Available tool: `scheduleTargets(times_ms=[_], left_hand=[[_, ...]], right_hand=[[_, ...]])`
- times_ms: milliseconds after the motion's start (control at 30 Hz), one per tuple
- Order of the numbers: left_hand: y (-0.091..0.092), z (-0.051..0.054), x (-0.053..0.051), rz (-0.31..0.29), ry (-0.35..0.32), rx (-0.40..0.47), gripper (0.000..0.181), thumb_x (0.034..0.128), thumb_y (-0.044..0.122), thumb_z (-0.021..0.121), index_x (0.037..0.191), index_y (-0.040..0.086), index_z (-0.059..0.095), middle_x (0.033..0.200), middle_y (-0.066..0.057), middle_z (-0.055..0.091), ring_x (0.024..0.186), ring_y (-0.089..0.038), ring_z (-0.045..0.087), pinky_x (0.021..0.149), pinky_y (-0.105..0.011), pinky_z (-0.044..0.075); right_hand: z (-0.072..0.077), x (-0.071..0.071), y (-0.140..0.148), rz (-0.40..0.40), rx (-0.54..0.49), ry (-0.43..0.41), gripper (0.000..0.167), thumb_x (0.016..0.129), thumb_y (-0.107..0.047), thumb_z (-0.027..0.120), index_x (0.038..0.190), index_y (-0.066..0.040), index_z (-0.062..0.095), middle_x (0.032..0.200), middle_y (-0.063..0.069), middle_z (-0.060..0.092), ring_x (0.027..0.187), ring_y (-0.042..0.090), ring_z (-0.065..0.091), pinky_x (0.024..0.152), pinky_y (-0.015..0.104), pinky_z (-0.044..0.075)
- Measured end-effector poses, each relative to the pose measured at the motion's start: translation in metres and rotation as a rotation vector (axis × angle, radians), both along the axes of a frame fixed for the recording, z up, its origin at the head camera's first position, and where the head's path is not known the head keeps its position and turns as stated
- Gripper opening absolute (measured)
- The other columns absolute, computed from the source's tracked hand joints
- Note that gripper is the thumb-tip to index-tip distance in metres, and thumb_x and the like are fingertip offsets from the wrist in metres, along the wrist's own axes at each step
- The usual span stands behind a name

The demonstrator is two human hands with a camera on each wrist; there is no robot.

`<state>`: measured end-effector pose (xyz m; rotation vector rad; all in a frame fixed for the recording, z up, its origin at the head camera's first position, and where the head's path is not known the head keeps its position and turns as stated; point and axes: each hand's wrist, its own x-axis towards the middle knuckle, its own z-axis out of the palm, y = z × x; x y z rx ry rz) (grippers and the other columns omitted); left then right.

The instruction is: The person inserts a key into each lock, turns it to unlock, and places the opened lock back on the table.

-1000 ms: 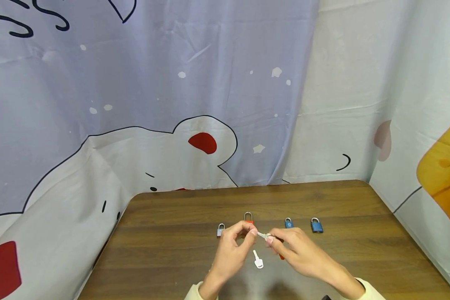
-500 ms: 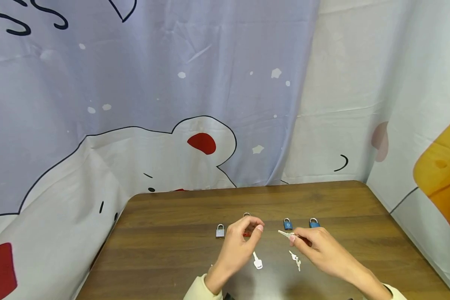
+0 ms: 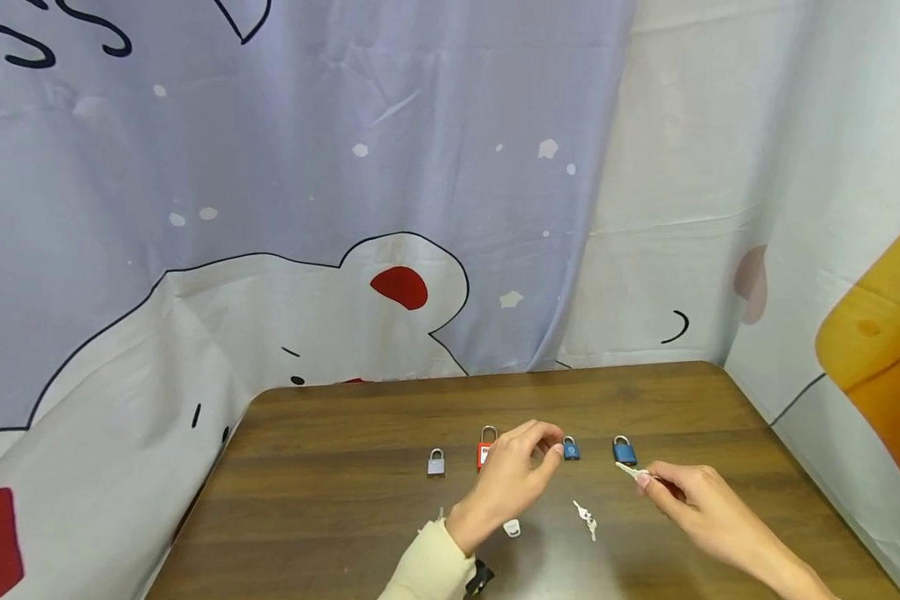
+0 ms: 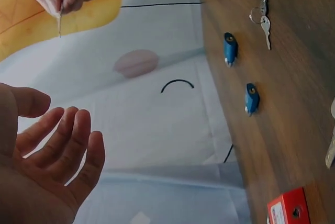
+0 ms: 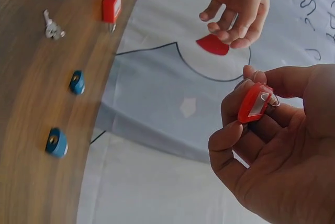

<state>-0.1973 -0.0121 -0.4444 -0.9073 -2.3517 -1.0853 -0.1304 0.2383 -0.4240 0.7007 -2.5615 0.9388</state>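
Observation:
My right hand pinches a silver key, its blade pointing left, over the right side of the table. A red key tag on a small ring sits among the same fingers in the right wrist view. My left hand hovers over the table's middle, fingers loosely bent and nothing in them, as the left wrist view confirms. In the head view it partly covers a red padlock. Beyond the hands stand a small blue padlock and a larger blue padlock.
A silver padlock stands left of the red one. Two small keys on a ring lie between the hands. A white-headed key lies partly behind my left forearm. Patterned cloth hangs behind the wooden table.
The left fingers were at the key's tip and have come off it. My right hand has carried the key to the right. The left hand has also shifted right, uncovering part of the red padlock.

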Motion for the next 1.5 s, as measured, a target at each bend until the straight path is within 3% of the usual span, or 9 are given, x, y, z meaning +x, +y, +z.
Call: scheduleTargets(times_ms=[233,333,467,800,933,1067,1233,1367,1500], left_hand=[[0.025,-0.006,-0.012,0.061,0.091,-0.176,0.016,0.0925,0.021,0.063,0.108,0.020,0.068,0.094,0.013,0.068,0.083,0.003,0.064,0.073,-0.013,0.049],[0.036,-0.010,-0.017,0.070,0.093,-0.233,0.018,0.0933,0.023,0.062,0.110,0.021,0.067,0.097,0.013,0.068,0.085,0.003,0.065,0.072,-0.014,0.050],[0.051,-0.013,-0.025,0.069,0.066,-0.282,0.019,0.0941,0.024,0.062,0.113,0.021,0.067,0.099,0.013,0.067,0.087,0.001,0.066,0.072,-0.015,0.051],[0.087,-0.027,-0.046,0.084,0.022,-0.316,0.022,0.0934,0.025,0.063,0.114,0.021,0.067,0.099,0.014,0.068,0.088,0.003,0.065,0.074,-0.015,0.051],[0.102,-0.035,-0.056,0.151,-0.013,-0.334,0.023,0.0931,0.028,0.062,0.115,0.024,0.067,0.097,0.015,0.068,0.085,0.001,0.066,0.071,-0.017,0.051],[0.118,-0.041,-0.067,0.237,-0.095,-0.340,0.024,0.0932,0.033,0.063,0.115,0.025,0.067,0.100,0.014,0.070,0.087,-0.004,0.068,0.071,-0.022,0.053],[0.137,-0.049,-0.076,0.284,-0.187,-0.379,0.029,0.0928,0.038,0.064,0.118,0.024,0.066,0.108,0.008,0.071,0.094,-0.011,0.069,0.074,-0.027,0.055],[0.147,-0.056,-0.079,0.317,-0.215,-0.415,0.031,0.0912,0.041,0.066,0.115,0.021,0.067,0.104,0.005,0.072,0.093,-0.013,0.070,0.074,-0.028,0.056],[0.156,-0.065,-0.081,0.368,-0.218,-0.449,0.030,0.0870,0.045,0.069,0.101,0.018,0.069,0.094,0.001,0.073,0.085,-0.017,0.071,0.068,-0.030,0.055]], right_hand=[[-0.009,0.004,0.017,-0.051,-0.003,0.005,0.026,0.094,-0.005,0.062,0.083,-0.028,0.062,0.065,-0.023,0.038,0.056,-0.008,0.035,0.048,0.017,0.034],[-0.011,0.005,0.022,-0.068,-0.002,-0.011,0.024,0.095,-0.006,0.061,0.084,-0.027,0.063,0.065,-0.022,0.044,0.057,-0.008,0.037,0.048,0.018,0.034],[-0.013,0.007,0.029,-0.087,-0.002,-0.029,0.022,0.095,-0.006,0.061,0.084,-0.025,0.065,0.067,-0.021,0.050,0.058,-0.007,0.039,0.049,0.018,0.035],[-0.013,0.010,0.040,-0.098,-0.029,-0.028,0.025,0.094,-0.003,0.061,0.084,-0.025,0.064,0.056,-0.021,0.038,0.049,-0.007,0.034,0.043,0.017,0.032],[-0.015,0.012,0.043,-0.108,-0.031,-0.048,0.024,0.095,-0.004,0.061,0.084,-0.025,0.063,0.055,-0.020,0.037,0.048,-0.007,0.033,0.043,0.017,0.032],[-0.018,0.014,0.045,-0.133,-0.031,-0.087,0.022,0.096,-0.006,0.059,0.084,-0.025,0.063,0.055,-0.019,0.036,0.048,-0.006,0.033,0.043,0.018,0.032],[-0.021,0.014,0.048,-0.151,-0.030,-0.096,0.022,0.096,-0.007,0.059,0.084,-0.024,0.064,0.055,-0.018,0.036,0.049,-0.005,0.033,0.044,0.019,0.032],[-0.023,0.015,0.050,-0.148,-0.029,-0.084,0.022,0.096,-0.006,0.060,0.084,-0.024,0.063,0.055,-0.019,0.036,0.048,-0.006,0.032,0.044,0.019,0.032],[-0.025,0.015,0.052,-0.150,-0.026,-0.078,0.022,0.096,-0.005,0.060,0.084,-0.024,0.063,0.055,-0.020,0.036,0.049,-0.007,0.033,0.044,0.019,0.032]])
